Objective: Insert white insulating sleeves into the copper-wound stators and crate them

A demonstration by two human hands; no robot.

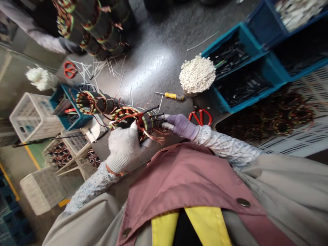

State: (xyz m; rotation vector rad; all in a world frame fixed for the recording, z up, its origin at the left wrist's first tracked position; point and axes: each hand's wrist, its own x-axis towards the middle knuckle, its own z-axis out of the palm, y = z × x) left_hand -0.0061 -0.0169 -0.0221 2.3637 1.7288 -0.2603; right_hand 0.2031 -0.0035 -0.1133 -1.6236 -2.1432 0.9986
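Observation:
A motor stator (126,113) with copper windings, green-yellow edging and loose wire ends lies on its side at the bench's near edge. My left hand (123,145), in a white knit glove, grips its near side, with the thumb up by the red-brown leads. Thin black sleeves (151,109) stick out from those leads toward the right. My right hand (183,126), in a purple glove with pale fingertips, is closed at the end of a black sleeve beside the stator. The fingertips are slightly blurred. Another wound stator (96,102) lies just behind to the left.
A yellow-handled screwdriver (174,96), red-handled scissors (200,117) and a bundle of white sticks (197,74) lie on the bench. Blue bins (242,87) of black sleeves stand right. Stacked stators (97,27) are at the back left, by a co-worker's arm (48,41). White crates (36,114) stand left.

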